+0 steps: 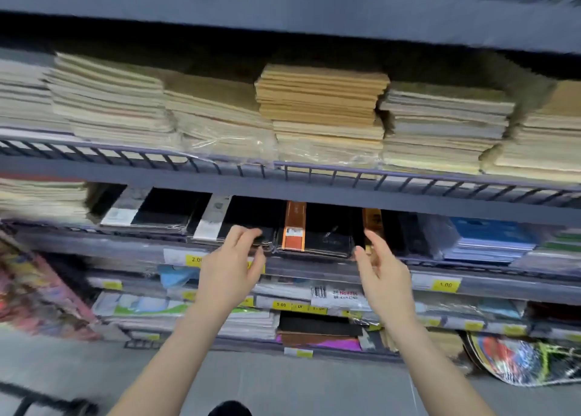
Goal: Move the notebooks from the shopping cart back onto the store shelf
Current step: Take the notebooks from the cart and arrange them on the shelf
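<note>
A stack of black notebooks with an orange band [317, 233] lies on the middle shelf [314, 267]. My left hand [232, 264] reaches to its left edge, fingertips resting on a neighbouring black notebook with a white band [239, 223], thumb below. My right hand [380, 267] is raised beside the stack's right edge, fingers straight, holding nothing. The picture is blurred. A dark bar at the bottom left may be the cart [41, 403].
Tan and cream notebook piles [320, 101] fill the shelf above behind a wire rail [314, 170]. Blue books [490, 239] lie to the right. Lower shelves carry more stationery and yellow price tags [445, 285]. The grey floor [283, 384] lies below.
</note>
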Motion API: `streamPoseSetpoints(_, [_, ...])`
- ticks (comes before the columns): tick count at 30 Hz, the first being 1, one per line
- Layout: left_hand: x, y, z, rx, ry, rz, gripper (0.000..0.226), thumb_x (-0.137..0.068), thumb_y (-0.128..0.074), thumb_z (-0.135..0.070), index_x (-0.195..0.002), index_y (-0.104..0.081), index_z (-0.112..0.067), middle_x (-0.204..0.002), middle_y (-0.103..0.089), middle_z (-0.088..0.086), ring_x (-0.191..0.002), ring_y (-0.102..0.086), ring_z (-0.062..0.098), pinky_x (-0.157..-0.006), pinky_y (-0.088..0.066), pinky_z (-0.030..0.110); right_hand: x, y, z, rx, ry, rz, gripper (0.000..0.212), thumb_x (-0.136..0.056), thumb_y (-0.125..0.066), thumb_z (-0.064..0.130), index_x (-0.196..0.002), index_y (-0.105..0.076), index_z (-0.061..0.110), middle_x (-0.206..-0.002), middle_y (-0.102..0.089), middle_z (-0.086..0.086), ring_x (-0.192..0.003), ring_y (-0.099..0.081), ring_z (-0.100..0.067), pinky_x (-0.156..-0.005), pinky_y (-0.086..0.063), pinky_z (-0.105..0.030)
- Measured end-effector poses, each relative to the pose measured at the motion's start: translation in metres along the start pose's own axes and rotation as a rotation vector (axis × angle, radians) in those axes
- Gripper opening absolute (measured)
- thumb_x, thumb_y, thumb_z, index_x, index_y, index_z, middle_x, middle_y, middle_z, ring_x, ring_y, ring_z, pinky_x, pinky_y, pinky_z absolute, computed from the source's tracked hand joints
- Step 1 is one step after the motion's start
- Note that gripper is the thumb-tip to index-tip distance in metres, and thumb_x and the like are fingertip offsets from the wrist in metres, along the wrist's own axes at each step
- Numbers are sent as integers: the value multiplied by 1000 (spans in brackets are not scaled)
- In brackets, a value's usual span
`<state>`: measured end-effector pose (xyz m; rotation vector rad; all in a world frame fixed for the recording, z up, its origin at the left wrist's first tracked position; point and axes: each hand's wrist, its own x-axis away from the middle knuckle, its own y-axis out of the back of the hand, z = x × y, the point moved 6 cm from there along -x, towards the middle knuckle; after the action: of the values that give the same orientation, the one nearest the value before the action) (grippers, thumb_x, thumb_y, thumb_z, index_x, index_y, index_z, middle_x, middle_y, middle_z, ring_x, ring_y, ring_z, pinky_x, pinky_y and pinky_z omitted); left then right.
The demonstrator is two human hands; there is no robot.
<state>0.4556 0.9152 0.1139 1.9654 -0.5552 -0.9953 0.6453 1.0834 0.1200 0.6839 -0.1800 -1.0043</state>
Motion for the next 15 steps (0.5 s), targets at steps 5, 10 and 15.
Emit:
streamPoseSetpoints(5, [12,59,-19,66,91,107,34,-81,-40,-44,-103,-58,-23,-100,-61,-6,-58,-61,20,-42,-46,30,25,30,37,248,5,142,44,-87,-54,42,-128,-49,28,-84,-60,8,-87,-60,-18,-71,-44,-32])
streamPoseSetpoints(10, [42,143,-30,42,141,292,37,-78,-34,-54,-101,-46,-28,-101,-62,-6,-77,-66,24,-54,-45,32,58,60,93,353,22,461,41,-87,-48,47,-126,-49,33,-98,-63,9,-96,-60,-16,-77,-46,-31])
streamPoseSetpoints(15, [67,213,-50,64,172,449,45,-73,-30,-56,-103,-44,-26,-106,-59,-2,-97,-61,27,-69,-50,39,87,83,152,464,59,695,36,-89,-47,32,-123,-54,23,-111,-65,-3,-101,-60,-26,-81,-46,-32])
